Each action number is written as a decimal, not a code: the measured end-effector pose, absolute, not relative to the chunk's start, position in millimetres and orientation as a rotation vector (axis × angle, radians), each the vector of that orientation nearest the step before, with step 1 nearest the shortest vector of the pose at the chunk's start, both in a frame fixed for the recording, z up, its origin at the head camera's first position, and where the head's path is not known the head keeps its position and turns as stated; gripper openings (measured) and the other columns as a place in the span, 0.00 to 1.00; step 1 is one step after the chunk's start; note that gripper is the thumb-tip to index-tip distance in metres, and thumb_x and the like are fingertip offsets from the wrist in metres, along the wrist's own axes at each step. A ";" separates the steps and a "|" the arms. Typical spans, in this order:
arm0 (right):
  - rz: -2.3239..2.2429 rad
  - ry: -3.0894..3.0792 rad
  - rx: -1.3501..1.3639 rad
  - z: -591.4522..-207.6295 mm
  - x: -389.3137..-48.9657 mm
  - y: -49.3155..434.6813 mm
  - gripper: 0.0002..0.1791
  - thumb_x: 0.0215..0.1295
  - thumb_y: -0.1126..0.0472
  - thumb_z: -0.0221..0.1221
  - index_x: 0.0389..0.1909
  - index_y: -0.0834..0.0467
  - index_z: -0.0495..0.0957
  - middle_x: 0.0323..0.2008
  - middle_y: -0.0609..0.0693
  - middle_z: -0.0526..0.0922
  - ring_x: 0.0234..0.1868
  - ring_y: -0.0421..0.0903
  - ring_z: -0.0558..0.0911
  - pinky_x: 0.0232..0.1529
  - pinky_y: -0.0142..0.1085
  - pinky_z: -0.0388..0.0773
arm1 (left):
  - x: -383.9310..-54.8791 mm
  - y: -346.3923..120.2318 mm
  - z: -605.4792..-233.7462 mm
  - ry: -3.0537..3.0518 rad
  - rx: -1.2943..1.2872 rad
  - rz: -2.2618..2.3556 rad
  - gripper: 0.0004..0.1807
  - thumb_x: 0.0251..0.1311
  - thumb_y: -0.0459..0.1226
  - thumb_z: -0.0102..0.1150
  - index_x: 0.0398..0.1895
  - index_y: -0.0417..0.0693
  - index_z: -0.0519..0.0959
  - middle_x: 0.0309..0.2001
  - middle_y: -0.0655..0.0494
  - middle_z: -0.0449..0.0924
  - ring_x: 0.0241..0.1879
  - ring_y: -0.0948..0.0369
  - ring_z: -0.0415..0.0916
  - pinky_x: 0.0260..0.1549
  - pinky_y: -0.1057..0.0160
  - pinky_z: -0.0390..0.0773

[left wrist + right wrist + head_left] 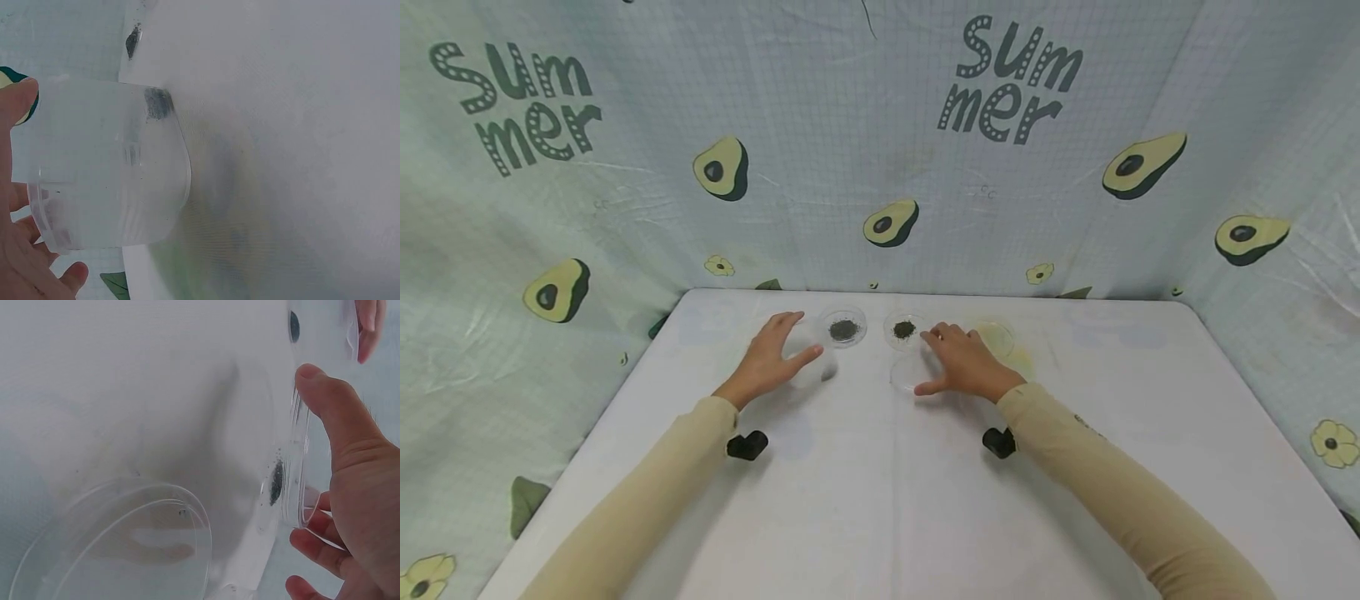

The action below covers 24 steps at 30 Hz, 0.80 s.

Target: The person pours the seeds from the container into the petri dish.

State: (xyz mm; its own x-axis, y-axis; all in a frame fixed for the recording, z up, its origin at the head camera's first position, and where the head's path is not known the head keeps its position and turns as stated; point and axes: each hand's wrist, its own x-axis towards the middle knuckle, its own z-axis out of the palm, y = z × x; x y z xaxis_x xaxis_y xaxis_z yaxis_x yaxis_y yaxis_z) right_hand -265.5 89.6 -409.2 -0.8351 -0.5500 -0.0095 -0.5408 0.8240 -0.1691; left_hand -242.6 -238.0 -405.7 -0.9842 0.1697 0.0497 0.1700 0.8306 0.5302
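Observation:
My left hand (766, 358) grips a clear plastic cup (106, 169) between spread thumb and fingers; a dark patch shows through its wall. My right hand (966, 363) holds a clear petri dish (300, 462) at its edge, thumb on one side and fingers on the other, tilted up in the right wrist view. Just beyond the hands stand a petri dish with a heap of dark grains (844, 331) and another dish with a smaller dark heap (904, 330). Past the right hand's knuckles lies a clear dish with a yellowish tint (997, 340), partly hidden by that hand.
A white cloth covers the table (887, 500), with its far edge just behind the dishes. A curtain printed with avocados (891, 222) hangs round the back and sides. Black wrist cameras (747, 446) hang beneath both sleeves.

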 end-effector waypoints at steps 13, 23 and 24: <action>-0.263 2.982 -0.765 -407.9 -278.0 84.6 0.52 0.49 0.33 0.67 0.70 0.59 0.64 0.65 0.58 0.69 0.65 0.56 0.69 0.61 0.55 0.69 | -247.9 -238.2 -415.3 -2.998 -0.339 -0.779 0.42 0.64 0.58 0.52 0.75 0.49 0.55 0.73 0.43 0.55 0.73 0.44 0.52 0.69 0.37 0.55; -0.312 3.012 -0.683 -409.4 -289.7 79.0 0.51 0.50 0.34 0.67 0.69 0.59 0.64 0.67 0.58 0.67 0.68 0.57 0.66 0.63 0.56 0.66 | -246.0 -237.8 -419.8 -2.958 -0.380 -0.720 0.40 0.65 0.57 0.51 0.74 0.48 0.55 0.71 0.42 0.57 0.71 0.45 0.55 0.69 0.39 0.57; -0.320 3.011 -0.671 -409.8 -290.5 78.8 0.51 0.50 0.34 0.67 0.69 0.59 0.64 0.67 0.59 0.67 0.68 0.57 0.66 0.63 0.56 0.66 | -245.9 -237.5 -420.1 -2.955 -0.383 -0.721 0.40 0.65 0.57 0.51 0.74 0.48 0.55 0.71 0.42 0.57 0.71 0.44 0.55 0.68 0.39 0.57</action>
